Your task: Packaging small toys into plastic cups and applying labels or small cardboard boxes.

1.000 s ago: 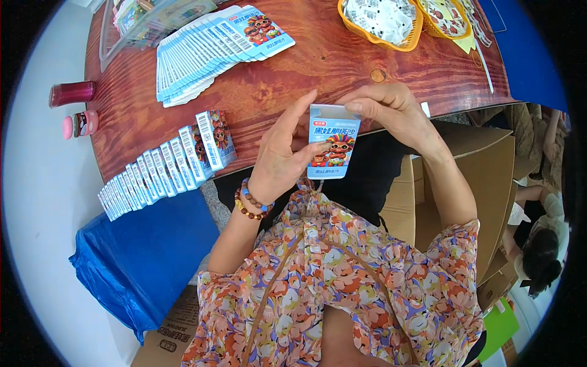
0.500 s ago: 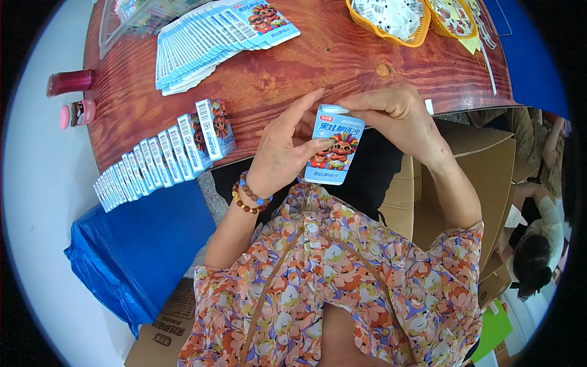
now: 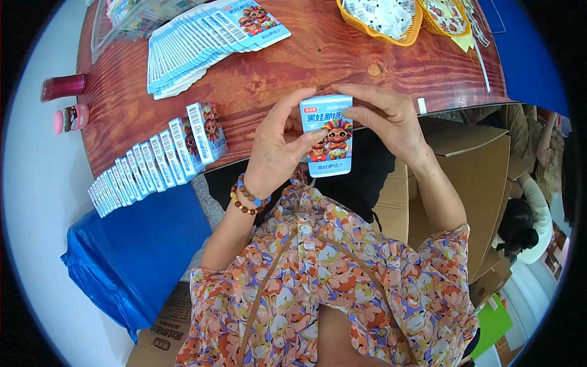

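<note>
I judged it mid-assembly: left hand point(image 3: 278, 150) and right hand point(image 3: 385, 119) both pinched the small blue carton point(image 3: 328, 136) at twelve o'clock; closing its top flap looked next.

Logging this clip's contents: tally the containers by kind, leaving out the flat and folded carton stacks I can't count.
Small blue carton held in both hands: 1
Orange baskets: 2
Red-capped jars at the table's left edge: 2
Clear plastic tray: 1
Total: 6

Reddish wooden table point(image 3: 293, 73), pale floor point(image 3: 36, 202)
</note>
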Available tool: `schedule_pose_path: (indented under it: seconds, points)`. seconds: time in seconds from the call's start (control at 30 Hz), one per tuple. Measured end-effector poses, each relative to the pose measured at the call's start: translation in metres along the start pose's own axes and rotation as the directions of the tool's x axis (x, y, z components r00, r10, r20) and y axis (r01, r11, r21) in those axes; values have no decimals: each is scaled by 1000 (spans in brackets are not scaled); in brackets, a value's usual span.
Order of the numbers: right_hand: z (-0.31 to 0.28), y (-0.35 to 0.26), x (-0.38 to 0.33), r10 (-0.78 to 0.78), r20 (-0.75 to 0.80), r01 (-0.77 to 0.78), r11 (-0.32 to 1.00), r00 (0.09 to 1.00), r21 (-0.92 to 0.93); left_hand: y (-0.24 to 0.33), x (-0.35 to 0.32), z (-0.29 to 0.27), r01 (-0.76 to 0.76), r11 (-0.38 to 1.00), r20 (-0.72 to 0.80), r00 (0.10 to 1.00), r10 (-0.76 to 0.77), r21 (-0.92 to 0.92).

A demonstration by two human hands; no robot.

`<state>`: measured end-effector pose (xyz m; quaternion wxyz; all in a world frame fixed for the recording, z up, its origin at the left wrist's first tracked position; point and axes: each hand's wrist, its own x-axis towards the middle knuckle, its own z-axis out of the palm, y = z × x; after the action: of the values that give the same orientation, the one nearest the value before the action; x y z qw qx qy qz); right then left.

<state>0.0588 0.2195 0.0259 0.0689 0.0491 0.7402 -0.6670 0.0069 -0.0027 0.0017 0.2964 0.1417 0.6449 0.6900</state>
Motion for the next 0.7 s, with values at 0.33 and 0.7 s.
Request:
schedule_pose_path:
  seconds: [0.33, 0.7]
  points:
    - [-17, 6, 15, -312, 186, 354, 893, 932, -276, -16, 3, -6, -62, 988, 66, 996, 53, 138]
    - [22, 48, 24, 245, 101, -225, 558, 964, 799, -3, 8, 12, -421, 637, 8, 838, 546, 646]
